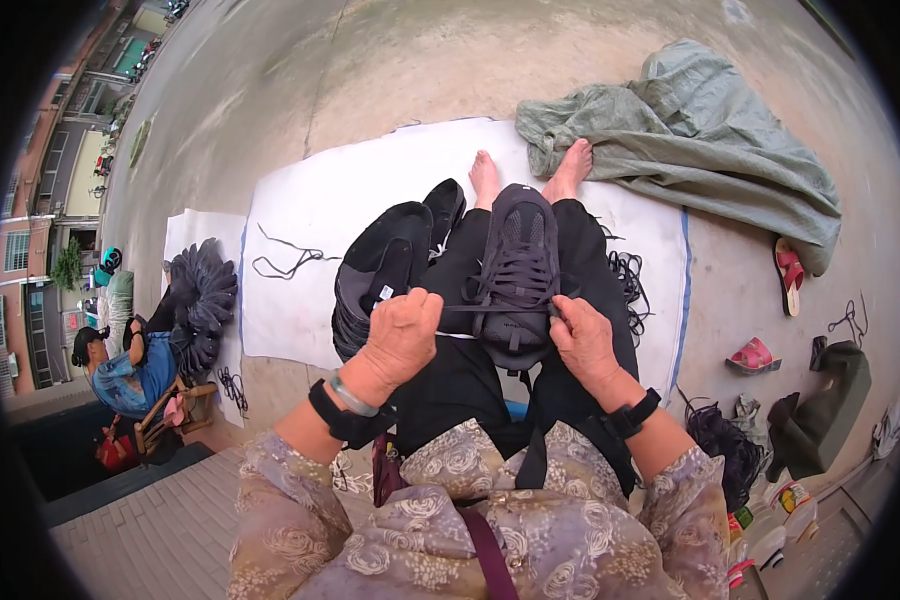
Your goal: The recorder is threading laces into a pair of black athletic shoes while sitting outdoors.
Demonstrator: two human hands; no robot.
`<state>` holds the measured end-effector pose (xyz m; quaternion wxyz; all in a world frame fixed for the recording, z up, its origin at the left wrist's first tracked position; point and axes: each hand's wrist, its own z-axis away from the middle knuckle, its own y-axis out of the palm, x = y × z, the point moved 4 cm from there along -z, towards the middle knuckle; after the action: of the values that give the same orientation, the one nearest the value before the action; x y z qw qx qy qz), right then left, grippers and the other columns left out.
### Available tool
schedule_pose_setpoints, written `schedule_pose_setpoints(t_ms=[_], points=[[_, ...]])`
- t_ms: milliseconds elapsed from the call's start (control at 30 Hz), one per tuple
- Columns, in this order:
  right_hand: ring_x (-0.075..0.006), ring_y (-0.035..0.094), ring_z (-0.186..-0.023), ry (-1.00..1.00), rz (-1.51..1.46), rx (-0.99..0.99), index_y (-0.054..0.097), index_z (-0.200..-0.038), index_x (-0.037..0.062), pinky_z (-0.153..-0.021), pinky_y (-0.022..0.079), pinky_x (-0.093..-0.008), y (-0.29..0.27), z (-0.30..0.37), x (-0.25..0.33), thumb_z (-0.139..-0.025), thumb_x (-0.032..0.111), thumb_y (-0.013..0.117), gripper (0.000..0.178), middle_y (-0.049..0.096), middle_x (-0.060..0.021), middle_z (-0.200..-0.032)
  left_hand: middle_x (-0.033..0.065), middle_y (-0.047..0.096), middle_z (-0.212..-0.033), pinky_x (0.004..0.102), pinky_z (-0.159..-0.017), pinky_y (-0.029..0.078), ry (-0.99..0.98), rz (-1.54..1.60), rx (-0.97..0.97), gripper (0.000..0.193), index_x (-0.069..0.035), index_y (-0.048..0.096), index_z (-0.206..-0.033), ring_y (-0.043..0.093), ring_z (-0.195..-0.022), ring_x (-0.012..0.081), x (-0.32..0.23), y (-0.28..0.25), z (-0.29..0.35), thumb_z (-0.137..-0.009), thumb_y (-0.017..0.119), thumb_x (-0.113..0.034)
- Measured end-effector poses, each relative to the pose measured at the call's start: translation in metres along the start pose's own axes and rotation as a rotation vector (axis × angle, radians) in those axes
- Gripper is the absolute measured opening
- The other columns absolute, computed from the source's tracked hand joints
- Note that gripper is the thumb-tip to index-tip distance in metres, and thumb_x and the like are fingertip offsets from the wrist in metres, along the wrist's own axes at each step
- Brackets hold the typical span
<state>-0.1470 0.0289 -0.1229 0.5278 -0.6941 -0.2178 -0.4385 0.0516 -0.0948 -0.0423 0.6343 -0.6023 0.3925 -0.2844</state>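
A black laced sneaker upper [519, 270] lies across my thighs, its toe pointing away from me and its heel opening near me. My left hand [402, 338] is closed in a pinch on one end of a black shoelace [458, 309], which runs taut to the upper. On the other side my right hand [581, 337] pinches the lace close to the upper's right edge. Beside my left leg is a stack of black shoe uppers [375, 275]. Several loose black laces [628, 285] lie in a tangle by my right leg.
Beneath my legs is a white sheet [300, 210], with one loose lace [288, 257] on it. A grey-green cloth [710, 140] is crumpled at the far right, near red sandals [789, 270]. At left, another person [135, 375] sits by a dark pile of uppers [202, 295].
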Motion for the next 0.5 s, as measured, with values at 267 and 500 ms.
schedule_pose_setpoints(t_ms=[267, 500], points=[[-0.0283, 0.058, -0.067, 0.031, 0.038, -0.010, 0.059, -0.095, 0.0022, -0.061, 0.048, -0.0358, 0.000, 0.001, 0.005, -0.074, 0.008, 0.061, 0.022, 0.056, -0.0115, -0.077, 0.0120, 0.057, -0.073, 0.0448, -0.065, 0.046, -0.374, 0.070, 0.436, 0.011, -0.005, 0.056, -0.071, 0.059, -0.073, 0.0340, 0.077, 0.005, 0.070, -0.074, 0.062, -0.014], [-0.0115, 0.054, -0.057, 0.358, -0.393, -0.081, 0.056, -0.092, 0.0017, -0.057, 0.045, -0.0251, -0.003, -0.003, -0.013, -0.077, 0.009, 0.064, 0.018, 0.056, -0.0045, -0.067, 0.0117, 0.059, -0.096, 0.0390, -0.080, 0.043, -0.106, 0.419, 0.105, 0.021, -0.003, 0.058, -0.094, 0.054, -0.091, 0.0321, 0.030, 0.029, -0.003, -0.074, 0.061, -0.007]])
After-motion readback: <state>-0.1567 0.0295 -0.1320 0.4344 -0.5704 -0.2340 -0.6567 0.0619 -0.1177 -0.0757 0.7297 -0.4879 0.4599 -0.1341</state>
